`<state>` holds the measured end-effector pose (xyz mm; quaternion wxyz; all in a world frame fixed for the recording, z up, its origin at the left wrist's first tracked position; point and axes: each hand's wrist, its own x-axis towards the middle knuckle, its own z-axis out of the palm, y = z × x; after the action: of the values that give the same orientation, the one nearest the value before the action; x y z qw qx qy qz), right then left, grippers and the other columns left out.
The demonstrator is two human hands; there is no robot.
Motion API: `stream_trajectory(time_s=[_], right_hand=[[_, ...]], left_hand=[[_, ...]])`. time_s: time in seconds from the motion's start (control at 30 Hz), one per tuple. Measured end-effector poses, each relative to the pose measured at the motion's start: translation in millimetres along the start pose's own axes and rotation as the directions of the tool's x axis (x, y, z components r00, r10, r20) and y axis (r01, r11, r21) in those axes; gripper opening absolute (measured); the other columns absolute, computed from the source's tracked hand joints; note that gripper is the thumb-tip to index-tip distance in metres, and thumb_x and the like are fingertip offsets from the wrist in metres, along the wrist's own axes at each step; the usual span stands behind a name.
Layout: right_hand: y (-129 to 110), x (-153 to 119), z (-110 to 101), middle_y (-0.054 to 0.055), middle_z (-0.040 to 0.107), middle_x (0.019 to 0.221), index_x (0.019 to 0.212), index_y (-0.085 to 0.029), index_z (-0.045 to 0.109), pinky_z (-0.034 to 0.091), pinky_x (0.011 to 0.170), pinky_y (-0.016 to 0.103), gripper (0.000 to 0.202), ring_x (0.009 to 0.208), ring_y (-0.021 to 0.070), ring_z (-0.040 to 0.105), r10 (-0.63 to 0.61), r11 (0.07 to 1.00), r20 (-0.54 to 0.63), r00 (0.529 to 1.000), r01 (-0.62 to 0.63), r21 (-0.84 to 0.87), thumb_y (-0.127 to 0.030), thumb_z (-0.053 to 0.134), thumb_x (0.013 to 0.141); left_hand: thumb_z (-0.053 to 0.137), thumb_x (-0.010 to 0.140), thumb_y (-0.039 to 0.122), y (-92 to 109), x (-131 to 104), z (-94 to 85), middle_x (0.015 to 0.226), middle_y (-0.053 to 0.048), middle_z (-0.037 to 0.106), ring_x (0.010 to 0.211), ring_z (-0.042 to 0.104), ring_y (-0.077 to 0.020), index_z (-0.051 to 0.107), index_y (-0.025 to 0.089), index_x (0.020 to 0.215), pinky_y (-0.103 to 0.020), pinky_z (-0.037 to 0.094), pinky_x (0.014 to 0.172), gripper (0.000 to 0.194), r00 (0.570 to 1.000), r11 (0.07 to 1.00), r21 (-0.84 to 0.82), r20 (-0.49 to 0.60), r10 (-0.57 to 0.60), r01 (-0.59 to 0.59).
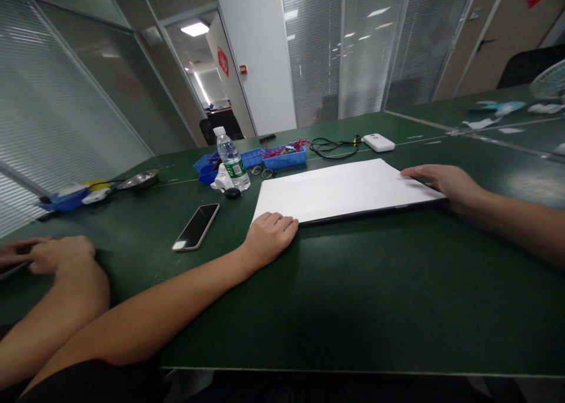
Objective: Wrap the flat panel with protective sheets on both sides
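A wide white board or sheet [339, 191] with a dark front edge lies on the green table [353, 297]. At its front left corner is my left hand [270, 235], its fingers curled over the edge and pressed together. My right hand [445, 182] touches the right edge, fingers stretched forward and the thumb low beside the corner. What lies beneath the white surface is hidden. Left of my left hand, a phone [196, 226] rests flat with its dark screen up.
Behind the board stand a water bottle [232, 160], blue trays [285, 156] with red wires, glasses [263, 172], a black cable [333, 148] and a white box [378, 143]. Another person's hands [64, 254] are at the far left.
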<state>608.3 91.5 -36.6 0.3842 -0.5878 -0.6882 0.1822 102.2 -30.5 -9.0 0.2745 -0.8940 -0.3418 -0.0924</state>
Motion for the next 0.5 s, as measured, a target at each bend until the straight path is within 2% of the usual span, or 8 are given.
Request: stream_trajectory(time_s=[0.1,0.2,0.3,0.4,0.5], right_hand=[[-3,-2,-1,-0.004,0.084,0.137,0.119,-0.041,0.080,0.048,0.118,0.086,0.051,0.138,0.0465,0.071,0.039,0.997,-0.035,0.999,-0.041,-0.067,-0.080,0.054,0.101],[-8,-7,-2,-0.004,0.087,0.126,0.113,-0.041,0.083,0.056,0.107,0.082,0.049,0.119,0.0440,0.078,0.032,0.984,-0.013,0.999,-0.033,-0.174,-0.081,0.060,0.097],[-15,-11,-2,-0.001,0.087,0.122,0.110,-0.039,0.083,0.061,0.100,0.078,0.054,0.114,0.0433,0.079,-0.025,0.958,0.005,1.000,0.025,-0.286,-0.084,0.056,0.097],[-25,-18,0,0.002,0.083,0.136,0.109,-0.036,0.082,0.058,0.107,0.079,0.058,0.126,0.0453,0.075,-0.129,0.918,0.018,0.992,0.126,-0.377,-0.083,0.049,0.100],[-42,-29,5,0.009,0.068,0.164,0.124,-0.031,0.082,0.048,0.125,0.079,0.060,0.151,0.0485,0.062,-0.279,0.867,0.076,0.957,0.285,-0.410,-0.075,0.046,0.106]], left_hand=[[0.052,0.118,0.015,0,-1,-0.1,0.119,-0.013,0.086,0.103,0.081,-0.0295,0.081,0.020,0.129,-0.043,0.063,0.082,0.032,1.000,0.998,-0.054,-0.014,-0.027,0.026],[0.050,0.119,0.016,0,-1,0.2,0.118,-0.013,0.086,0.103,0.080,-0.0292,0.081,0.020,0.129,-0.042,0.063,0.081,0.032,0.999,0.999,-0.041,-0.034,-0.035,0.034],[0.049,0.119,0.016,1,0,0.4,0.117,-0.012,0.086,0.102,0.079,-0.0279,0.080,0.020,0.127,-0.041,0.062,0.081,0.032,0.999,1.000,0.006,-0.046,-0.020,0.021],[0.049,0.119,0.016,2,1,0.1,0.116,-0.012,0.086,0.101,0.078,-0.0279,0.080,0.020,0.127,-0.041,0.061,0.080,0.032,0.999,1.000,0.018,-0.047,-0.006,0.007],[0.048,0.120,0.016,3,1,-0.7,0.116,-0.012,0.086,0.099,0.077,-0.0283,0.080,0.019,0.127,-0.042,0.061,0.079,0.033,0.999,1.000,0.029,-0.053,0.006,-0.004]])
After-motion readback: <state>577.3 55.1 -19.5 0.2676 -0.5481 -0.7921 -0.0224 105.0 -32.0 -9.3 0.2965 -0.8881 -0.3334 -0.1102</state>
